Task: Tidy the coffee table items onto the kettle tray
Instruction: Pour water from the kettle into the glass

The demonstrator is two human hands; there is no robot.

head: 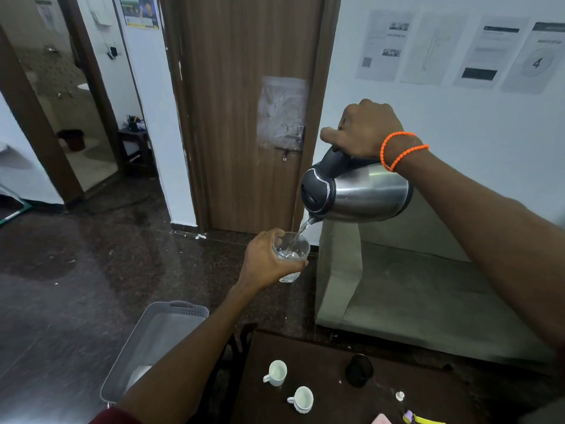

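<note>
The right hand point(367, 130) grips the heavy steel kettle point(363, 191) by its handle, pouring into the fragile, slippery glass point(290, 255) the left hand point(266, 258) clasps around its side.

At centre right of the frame we see the right hand point(367, 130) gripping the black handle of a steel kettle point(360, 191), tipped spout-down. Water streams into a clear glass point(290, 255) held just below by the left hand point(266, 261). At lower centre, two white cups point(276, 373) and a black kettle base point(358, 370) stand on the dark coffee table point(324, 356). At lower left lies a grey tray point(171, 325).
</note>
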